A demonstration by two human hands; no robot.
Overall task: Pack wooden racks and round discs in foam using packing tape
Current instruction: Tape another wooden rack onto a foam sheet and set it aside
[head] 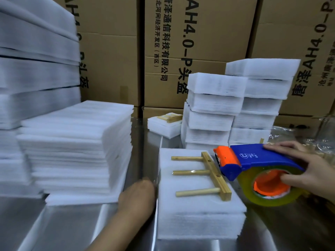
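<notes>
Fingers (280, 147) of the right hand (311, 169) grip the tape dispenser (259, 157), three o'clock of the wooden rack (215, 175) (flat on a foam pad (195, 212)); left hand (139, 194) blurs at nine o'clock, grip unreadable.

We see stacked brown cardboard boxes (112, 51) printed "AH4.0-P" behind a stainless-steel table (54, 229), and crinkled clear plastic (322, 140) lying at its right edge.

Brown cardboard cartons (112, 51) stacked wall-high behind, black printed lettering turned sideways. Desk (54, 229) brushed steel, glossy, catching pale reflections. Crinkled clear plastic (324, 134) at far right edge.
</notes>
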